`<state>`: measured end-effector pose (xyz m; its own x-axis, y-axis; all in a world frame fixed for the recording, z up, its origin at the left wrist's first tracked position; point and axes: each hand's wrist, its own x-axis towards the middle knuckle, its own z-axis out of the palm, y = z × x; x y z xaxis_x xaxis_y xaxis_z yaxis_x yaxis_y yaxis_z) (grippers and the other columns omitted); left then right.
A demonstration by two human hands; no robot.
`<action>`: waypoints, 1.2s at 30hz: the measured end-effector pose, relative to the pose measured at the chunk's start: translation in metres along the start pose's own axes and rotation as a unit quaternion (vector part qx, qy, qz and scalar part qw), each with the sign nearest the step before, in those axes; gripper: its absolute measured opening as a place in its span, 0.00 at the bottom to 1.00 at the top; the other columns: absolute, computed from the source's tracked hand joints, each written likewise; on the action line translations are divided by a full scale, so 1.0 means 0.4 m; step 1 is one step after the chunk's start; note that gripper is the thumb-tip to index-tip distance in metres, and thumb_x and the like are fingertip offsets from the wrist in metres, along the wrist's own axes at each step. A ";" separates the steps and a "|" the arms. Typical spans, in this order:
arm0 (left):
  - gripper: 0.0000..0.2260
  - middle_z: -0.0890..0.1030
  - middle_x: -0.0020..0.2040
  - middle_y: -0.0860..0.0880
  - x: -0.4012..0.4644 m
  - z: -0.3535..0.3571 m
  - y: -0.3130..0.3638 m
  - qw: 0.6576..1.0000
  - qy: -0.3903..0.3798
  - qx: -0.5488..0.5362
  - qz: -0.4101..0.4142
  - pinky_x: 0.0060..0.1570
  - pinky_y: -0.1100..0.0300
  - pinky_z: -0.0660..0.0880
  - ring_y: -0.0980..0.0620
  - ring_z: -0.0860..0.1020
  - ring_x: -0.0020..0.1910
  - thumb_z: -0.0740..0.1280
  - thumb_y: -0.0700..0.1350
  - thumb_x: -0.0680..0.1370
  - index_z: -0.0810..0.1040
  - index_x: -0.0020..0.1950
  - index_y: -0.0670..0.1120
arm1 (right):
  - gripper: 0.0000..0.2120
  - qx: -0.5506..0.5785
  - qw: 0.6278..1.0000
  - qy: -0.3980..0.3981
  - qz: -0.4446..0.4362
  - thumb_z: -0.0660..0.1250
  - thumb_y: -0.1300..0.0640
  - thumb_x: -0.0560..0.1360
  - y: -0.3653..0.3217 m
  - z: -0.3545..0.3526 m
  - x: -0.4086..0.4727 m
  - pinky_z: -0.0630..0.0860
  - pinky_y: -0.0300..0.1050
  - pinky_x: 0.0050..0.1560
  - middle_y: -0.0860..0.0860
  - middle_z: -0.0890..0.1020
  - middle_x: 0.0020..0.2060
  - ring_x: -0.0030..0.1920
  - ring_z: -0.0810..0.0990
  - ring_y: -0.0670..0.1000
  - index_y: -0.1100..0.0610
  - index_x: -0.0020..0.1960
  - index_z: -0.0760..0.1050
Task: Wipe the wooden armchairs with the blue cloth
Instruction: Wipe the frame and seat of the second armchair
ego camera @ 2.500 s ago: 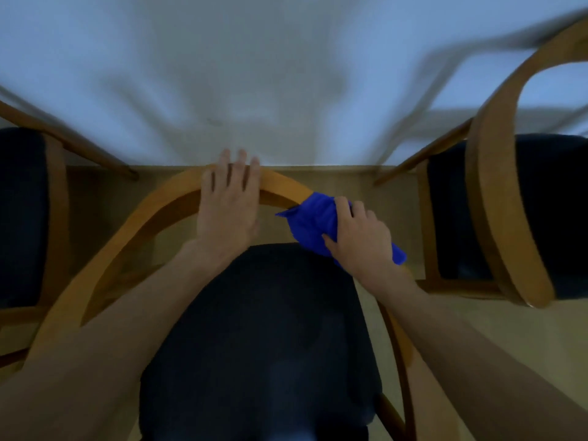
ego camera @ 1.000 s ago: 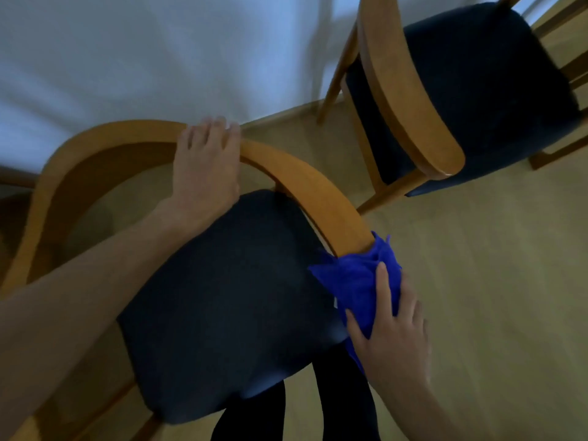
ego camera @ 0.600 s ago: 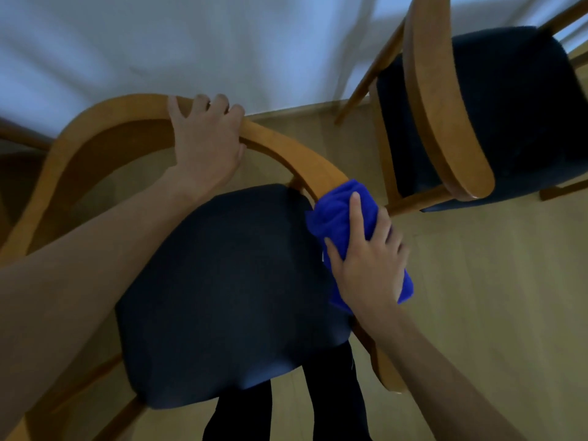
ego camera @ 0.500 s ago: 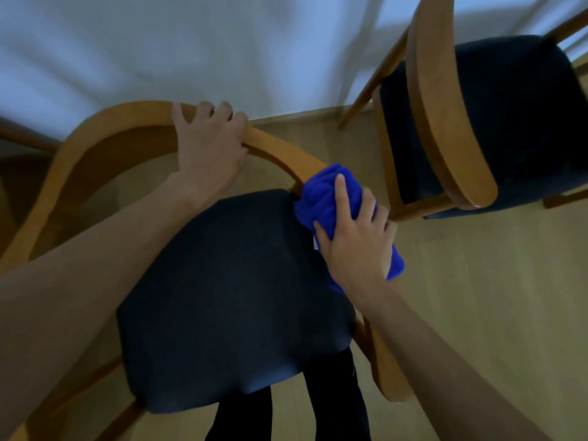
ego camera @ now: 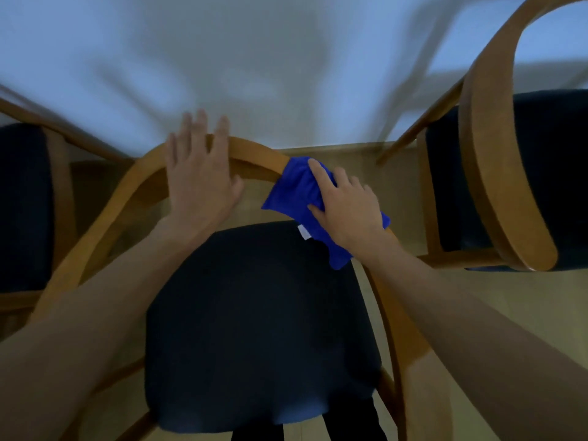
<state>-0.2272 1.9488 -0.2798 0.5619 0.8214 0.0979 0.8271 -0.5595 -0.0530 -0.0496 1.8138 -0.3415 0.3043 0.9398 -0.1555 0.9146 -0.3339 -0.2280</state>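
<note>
A wooden armchair (ego camera: 133, 183) with a curved backrest rail and a dark seat cushion (ego camera: 254, 313) stands right below me. My left hand (ego camera: 199, 183) lies flat on top of the rail near its middle, fingers spread. My right hand (ego camera: 345, 206) presses the blue cloth (ego camera: 294, 189) onto the rail's right bend. The cloth drapes over the rail, and a white label shows at its lower edge.
A second wooden armchair (ego camera: 490, 173) with a dark cushion stands to the right, a third armchair (ego camera: 60, 186) at the left edge. A white wall (ego camera: 254, 58) rises close behind the chairs. The floor (ego camera: 477, 297) is light wood. My dark trouser legs show below the seat.
My right hand has slid the blue cloth up along the right arm of the rail toward the back. My view has turned left and now faces the chair squarely. My left hand has stayed on the rail.
</note>
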 end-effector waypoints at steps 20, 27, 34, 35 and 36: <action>0.21 0.77 0.61 0.46 -0.001 -0.001 -0.167 0.994 0.037 -0.100 -0.020 0.49 0.50 0.78 0.47 0.77 0.57 0.66 0.40 0.75 0.68 0.68 0.44 | 0.35 -0.044 0.976 -0.035 -0.212 0.67 0.46 0.78 -0.328 -0.101 0.285 0.73 0.51 0.44 0.55 0.72 0.62 0.54 0.77 0.60 0.50 0.77 0.52; 0.35 0.70 0.68 0.47 -0.091 0.065 -0.333 0.953 -0.021 -0.267 -0.143 0.62 0.60 0.69 0.49 0.71 0.66 0.75 0.41 0.70 0.62 0.72 0.47 | 0.31 -0.155 0.945 -0.073 -0.278 0.69 0.47 0.75 -0.509 -0.099 0.349 0.68 0.51 0.46 0.55 0.73 0.59 0.54 0.75 0.59 0.51 0.72 0.57; 0.09 0.76 0.44 0.54 -0.227 0.120 -0.483 0.952 -0.073 -0.179 -0.239 0.43 0.59 0.73 0.55 0.77 0.43 0.69 0.47 0.76 0.73 0.55 0.52 | 0.31 -0.109 0.939 -0.105 -0.310 0.73 0.43 0.72 -0.487 -0.114 0.356 0.78 0.54 0.48 0.50 0.75 0.54 0.49 0.76 0.54 0.50 0.68 0.62; 0.06 0.76 0.42 0.55 -0.225 0.121 -0.491 0.954 -0.072 -0.180 -0.228 0.40 0.61 0.70 0.57 0.75 0.40 0.68 0.47 0.76 0.74 0.52 0.52 | 0.32 -0.108 0.939 -0.106 -0.309 0.73 0.43 0.71 -0.490 -0.113 0.357 0.79 0.54 0.47 0.49 0.75 0.53 0.48 0.77 0.54 0.50 0.67 0.62; 0.05 0.76 0.41 0.56 -0.222 0.122 -0.498 0.956 -0.079 -0.182 -0.218 0.40 0.62 0.67 0.58 0.74 0.38 0.68 0.48 0.76 0.74 0.50 0.53 | 0.32 -0.110 0.939 -0.108 -0.308 0.74 0.42 0.70 -0.494 -0.111 0.359 0.79 0.54 0.46 0.49 0.75 0.51 0.47 0.77 0.54 0.50 0.66 0.63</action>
<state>-0.4412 1.9926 -0.3263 0.1841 0.9755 -0.1200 0.9402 -0.1392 0.3110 -0.1749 2.0180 -0.2761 -0.3388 0.9054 -0.2558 0.9398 0.3126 -0.1382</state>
